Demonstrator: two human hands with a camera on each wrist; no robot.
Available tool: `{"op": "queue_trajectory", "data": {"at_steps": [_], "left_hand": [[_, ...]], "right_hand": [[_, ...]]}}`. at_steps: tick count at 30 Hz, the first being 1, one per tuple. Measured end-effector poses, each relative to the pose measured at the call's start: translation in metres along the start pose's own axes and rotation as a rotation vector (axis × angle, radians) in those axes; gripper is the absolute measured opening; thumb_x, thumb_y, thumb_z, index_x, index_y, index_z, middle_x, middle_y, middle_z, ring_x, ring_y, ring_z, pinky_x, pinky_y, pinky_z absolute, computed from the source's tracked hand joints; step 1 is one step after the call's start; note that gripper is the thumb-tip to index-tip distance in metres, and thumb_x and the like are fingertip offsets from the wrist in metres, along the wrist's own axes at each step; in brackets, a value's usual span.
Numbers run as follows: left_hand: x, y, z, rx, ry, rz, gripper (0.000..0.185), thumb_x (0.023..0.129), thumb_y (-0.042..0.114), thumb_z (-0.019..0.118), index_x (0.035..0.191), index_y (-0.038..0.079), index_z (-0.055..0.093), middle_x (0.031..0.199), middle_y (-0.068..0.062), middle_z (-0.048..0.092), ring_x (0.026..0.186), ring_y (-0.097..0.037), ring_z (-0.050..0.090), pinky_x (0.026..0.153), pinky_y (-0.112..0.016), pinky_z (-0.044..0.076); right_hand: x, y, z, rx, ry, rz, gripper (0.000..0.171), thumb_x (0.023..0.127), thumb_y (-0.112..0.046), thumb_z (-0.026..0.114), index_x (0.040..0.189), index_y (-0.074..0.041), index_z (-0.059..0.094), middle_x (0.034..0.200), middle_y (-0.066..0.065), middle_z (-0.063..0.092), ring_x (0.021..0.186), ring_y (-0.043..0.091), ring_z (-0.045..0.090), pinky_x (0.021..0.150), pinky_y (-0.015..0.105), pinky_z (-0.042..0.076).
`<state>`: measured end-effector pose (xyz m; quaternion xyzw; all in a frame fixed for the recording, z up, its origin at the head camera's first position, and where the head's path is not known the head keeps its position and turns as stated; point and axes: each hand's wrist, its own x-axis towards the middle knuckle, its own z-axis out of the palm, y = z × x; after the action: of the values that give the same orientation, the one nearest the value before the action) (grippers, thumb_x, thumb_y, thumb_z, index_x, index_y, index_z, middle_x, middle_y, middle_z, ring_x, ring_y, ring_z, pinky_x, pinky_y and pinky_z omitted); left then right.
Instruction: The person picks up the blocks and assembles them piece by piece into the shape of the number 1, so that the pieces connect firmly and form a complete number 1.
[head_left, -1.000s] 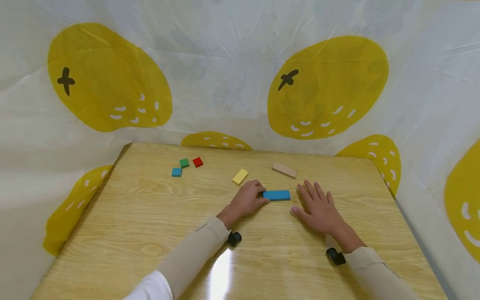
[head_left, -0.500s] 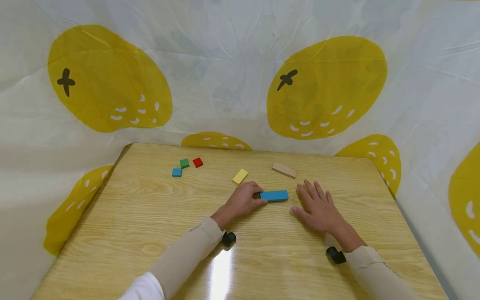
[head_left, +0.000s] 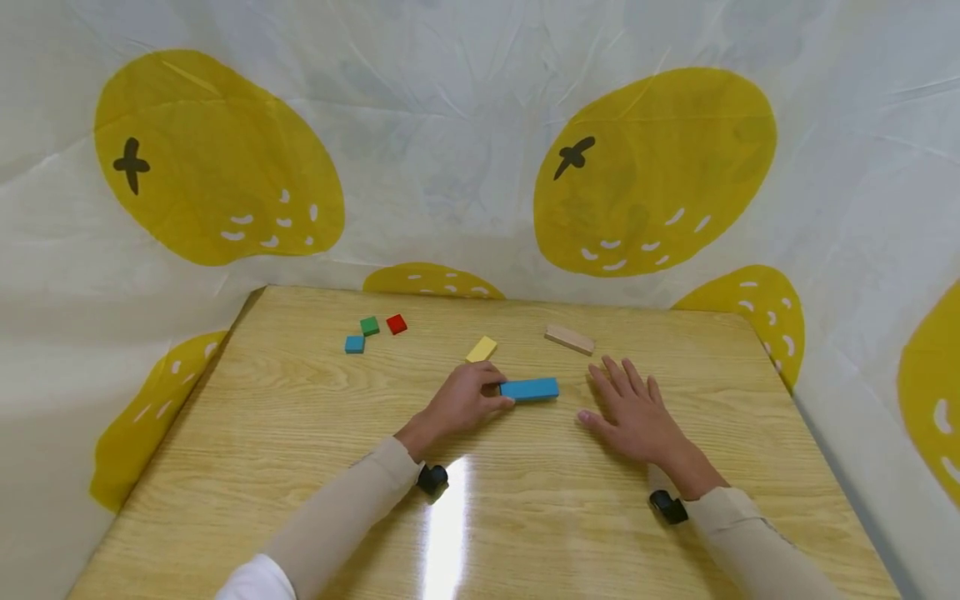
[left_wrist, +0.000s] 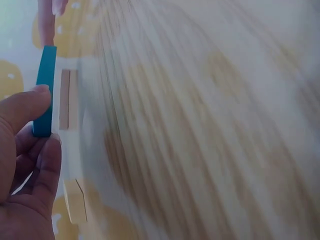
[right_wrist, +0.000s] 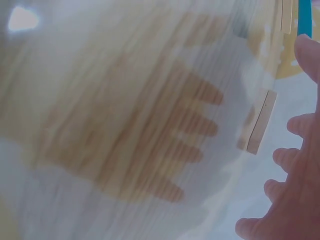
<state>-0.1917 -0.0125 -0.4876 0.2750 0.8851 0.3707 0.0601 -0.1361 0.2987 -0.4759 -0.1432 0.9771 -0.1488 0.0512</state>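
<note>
Beige sleeves cover both forearms, which enter from the near edge of the pale wood-grain desk, each cut off by the frame's lower border; a small black wrist camera sits under each cuff. A bright glare patch lies on the bare near half of the desk between the arms, where open room is widest.

The left hand is curled round the left end of the long flat blue wooden block, near the desk's middle. In the left wrist view the thumb and fingers pinch that end, and the block's other end points toward the right hand; whether the block is lifted or lies on the wood cannot be told. The right hand rests palm down with fingers straight and spread, holding nothing, just beside the block's right end but apart from it. Both wrist views are heavily blurred, and the right one shows only fingertips at its border.

Farther off, the flat yellow wooden block lies just beyond the left hand, and the plain unpainted wooden plank lies beyond the right hand's fingertips, toward the far edge. Near the far left corner three small square blocks cluster: light blue, green and red. No writing can be read anywhere. The white cloth printed with big yellow fruit shapes rises close behind the far and side edges.
</note>
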Motion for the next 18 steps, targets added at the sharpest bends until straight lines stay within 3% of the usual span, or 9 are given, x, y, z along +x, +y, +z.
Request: {"op": "queue_trajectory", "data": {"at_steps": [12,18], "left_hand": [[-0.014,-0.012,-0.017,-0.020,-0.004,0.014,0.036,0.092,0.028,0.081,0.121,0.007,0.077,0.117,-0.006,0.076,0.102,-0.017,0.067,0.091,-0.033,0.056],[-0.021,-0.019,-0.023,-0.039,-0.005,0.020,0.029,0.091,0.026,0.083,0.115,0.009,0.079,0.114,-0.003,0.075,0.099,-0.014,0.067,0.087,-0.028,0.056]], "right_hand": [[0.003,-0.005,0.001,0.009,-0.010,-0.006,0.081,0.105,-0.054,0.054,0.167,-0.011,0.023,0.174,0.022,0.013,0.160,0.051,0.005,0.120,0.079,0.004],[0.006,-0.006,0.003,0.003,-0.011,-0.010,0.082,0.105,-0.055,0.053,0.167,-0.012,0.023,0.175,0.021,0.012,0.160,0.050,0.005,0.120,0.078,0.004]]}}
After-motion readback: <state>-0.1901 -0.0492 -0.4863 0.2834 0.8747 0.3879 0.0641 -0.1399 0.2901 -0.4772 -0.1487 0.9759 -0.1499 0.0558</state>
